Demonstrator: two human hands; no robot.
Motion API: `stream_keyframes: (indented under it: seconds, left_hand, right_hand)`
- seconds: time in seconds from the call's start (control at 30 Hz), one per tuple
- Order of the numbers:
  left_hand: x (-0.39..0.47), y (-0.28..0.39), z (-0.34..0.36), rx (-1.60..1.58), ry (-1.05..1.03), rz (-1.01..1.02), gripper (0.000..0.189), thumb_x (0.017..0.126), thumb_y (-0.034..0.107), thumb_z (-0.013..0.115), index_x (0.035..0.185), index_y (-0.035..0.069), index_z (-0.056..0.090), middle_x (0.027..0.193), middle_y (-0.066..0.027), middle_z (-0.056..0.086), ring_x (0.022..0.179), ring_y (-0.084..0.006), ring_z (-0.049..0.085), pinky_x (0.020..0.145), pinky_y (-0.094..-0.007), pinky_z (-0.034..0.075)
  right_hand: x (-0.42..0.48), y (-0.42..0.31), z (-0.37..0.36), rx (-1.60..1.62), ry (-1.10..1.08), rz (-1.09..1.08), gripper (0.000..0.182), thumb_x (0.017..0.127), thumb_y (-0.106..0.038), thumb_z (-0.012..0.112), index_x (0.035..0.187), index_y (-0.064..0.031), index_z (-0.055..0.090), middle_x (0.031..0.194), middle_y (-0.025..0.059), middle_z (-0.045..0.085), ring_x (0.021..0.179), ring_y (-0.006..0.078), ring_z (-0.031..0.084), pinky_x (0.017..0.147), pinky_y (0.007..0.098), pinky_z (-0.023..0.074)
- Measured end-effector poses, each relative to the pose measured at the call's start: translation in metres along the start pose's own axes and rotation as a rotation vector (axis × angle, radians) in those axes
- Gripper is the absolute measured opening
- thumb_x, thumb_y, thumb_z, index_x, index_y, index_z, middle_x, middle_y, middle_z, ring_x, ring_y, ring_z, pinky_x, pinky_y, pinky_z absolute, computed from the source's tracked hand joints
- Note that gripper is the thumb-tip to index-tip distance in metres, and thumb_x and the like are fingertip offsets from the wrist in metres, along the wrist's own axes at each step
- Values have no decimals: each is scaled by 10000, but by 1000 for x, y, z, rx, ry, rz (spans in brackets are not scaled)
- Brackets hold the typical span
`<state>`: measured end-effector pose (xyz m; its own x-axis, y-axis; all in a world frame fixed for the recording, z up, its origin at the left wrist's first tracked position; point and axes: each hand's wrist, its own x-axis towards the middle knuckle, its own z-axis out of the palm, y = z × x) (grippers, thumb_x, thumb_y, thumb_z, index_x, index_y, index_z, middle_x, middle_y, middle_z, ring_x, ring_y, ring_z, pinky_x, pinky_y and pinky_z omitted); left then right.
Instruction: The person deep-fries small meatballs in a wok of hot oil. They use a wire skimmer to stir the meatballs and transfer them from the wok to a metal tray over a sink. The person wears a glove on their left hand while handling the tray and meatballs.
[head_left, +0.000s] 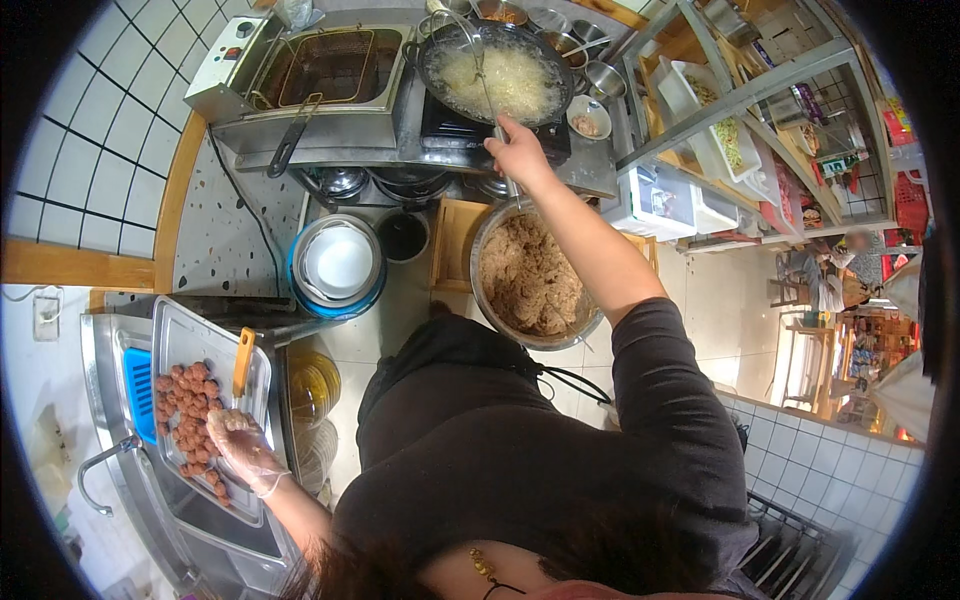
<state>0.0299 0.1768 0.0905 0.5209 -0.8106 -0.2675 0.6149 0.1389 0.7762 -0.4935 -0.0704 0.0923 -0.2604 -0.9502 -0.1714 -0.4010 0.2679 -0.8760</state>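
Observation:
My right hand (519, 154) grips the handle of a wire skimmer (478, 56). Its wire head is at the far side of a black wok (427, 82), where pale oil (495, 75) foams and bubbles. My left hand (244, 444) wears a clear plastic glove, smeared with pale residue at the fingers. It hovers over or touches a metal tray (244, 499), beside a pile of browned meatballs (191, 409); whether the fingers enclose anything is unclear. A tool with a yellow handle (244, 360) lies on the tray. Below my right forearm sits a steel bowl of minced meat (525, 277).
Left of the wok stands a deep fryer (330, 120) with a black basket handle (285, 150) jutting out. A small bowl (589, 118) sits right of the wok. Stacked basins (337, 262), a sink faucet (97, 480) and a metal-framed shelf (750, 97) surround me.

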Motion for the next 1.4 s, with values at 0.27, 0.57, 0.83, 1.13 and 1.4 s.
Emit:
stream_keyframes:
  seconds: [0.27, 0.57, 0.83, 1.13, 1.4]
  left_hand:
    - [1, 1, -9, -20, -9, -9, 150, 915, 126, 570, 794, 112, 483, 667, 55, 437, 565, -58, 380, 500, -206, 335]
    - [0, 3, 11, 9, 54, 13, 129, 912, 120, 566, 812, 106, 485, 703, 49, 448, 594, -58, 396, 527, -202, 349]
    - [2, 4, 5, 13, 25, 14, 199, 943, 175, 548, 761, 116, 491, 665, 45, 431, 575, -70, 385, 529, -225, 351]
    - [-1, 6, 12, 26, 81, 25, 153, 942, 180, 550, 806, 113, 528, 698, 48, 487, 609, -66, 435, 567, -220, 394]
    - [7, 10, -34, -246, -169, -12, 44, 894, 12, 566, 917, 40, 540, 836, 8, 527, 691, -66, 478, 589, -181, 440]
  right_hand:
    - [-27, -15, -11, 539, -112, 136, 357, 865, -44, 579, 1208, 21, 510, 663, 6, 517, 488, 83, 480, 421, 226, 395]
    - [-33, -11, -11, 501, -158, 147, 247, 869, -52, 580, 1109, -7, 542, 669, 12, 518, 476, 79, 475, 408, 223, 395]
    - [-36, -4, -25, 986, -218, 300, 209, 922, -97, 528, 1119, -37, 492, 729, 48, 528, 545, 96, 470, 446, 196, 397]
    - [-48, -15, -46, 1126, -259, 163, 250, 946, -130, 491, 1172, -25, 477, 764, 47, 508, 576, 90, 445, 467, 189, 365]
    - [-46, -10, -57, 1117, -260, 139, 301, 927, -129, 523, 1210, -47, 462, 761, 51, 516, 566, 94, 458, 448, 197, 370]
